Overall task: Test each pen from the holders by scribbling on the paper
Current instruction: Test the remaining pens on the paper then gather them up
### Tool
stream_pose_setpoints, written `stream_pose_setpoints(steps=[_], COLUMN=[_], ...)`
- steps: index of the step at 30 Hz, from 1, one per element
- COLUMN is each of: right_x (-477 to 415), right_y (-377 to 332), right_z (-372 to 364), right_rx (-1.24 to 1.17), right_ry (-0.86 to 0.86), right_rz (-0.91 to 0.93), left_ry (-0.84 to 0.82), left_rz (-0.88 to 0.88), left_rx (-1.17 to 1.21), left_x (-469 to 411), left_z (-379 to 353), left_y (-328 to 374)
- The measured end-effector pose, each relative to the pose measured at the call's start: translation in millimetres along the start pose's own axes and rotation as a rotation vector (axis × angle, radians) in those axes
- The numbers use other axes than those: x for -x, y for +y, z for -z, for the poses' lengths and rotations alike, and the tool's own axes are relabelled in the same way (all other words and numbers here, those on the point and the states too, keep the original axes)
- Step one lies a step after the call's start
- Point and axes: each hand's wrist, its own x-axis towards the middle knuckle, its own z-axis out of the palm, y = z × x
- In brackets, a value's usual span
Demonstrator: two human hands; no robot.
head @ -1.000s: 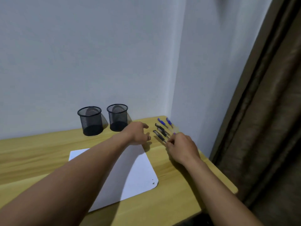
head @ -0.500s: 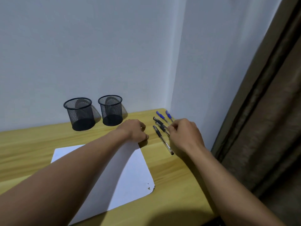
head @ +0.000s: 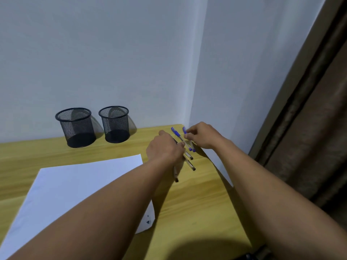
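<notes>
On the wooden desk, left hand covers slim black pens, grip unclear; right hand pinches a blue-capped pen.

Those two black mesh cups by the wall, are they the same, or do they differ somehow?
The left holder looks wider than the right holder. The left holder sits farther from the pens and both hands; the right holder is nearer them. The left holder's rim looks tilted in this wide-angle view, while the right holder's looks more level. Both are black mesh cylinders, upright on the wooden desk against the wall, with no pens showing above their rims.
</notes>
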Motion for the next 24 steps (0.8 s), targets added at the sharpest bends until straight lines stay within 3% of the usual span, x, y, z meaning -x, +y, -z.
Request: stream_pose_setpoints(steps=[15, 24], right_x=[-7, -6], right_y=[11, 22], right_z=[4, 10], right_rx=[0.010, -0.113], right_ry=[-0.038, -0.048], right_rz=[0.011, -0.110], left_ry=[0.018, -0.121], left_rz=[0.068, 0.041], left_rx=[0.035, 0.082], left_x=[-42, -69], left_z=[5, 18], left_y=[1, -7])
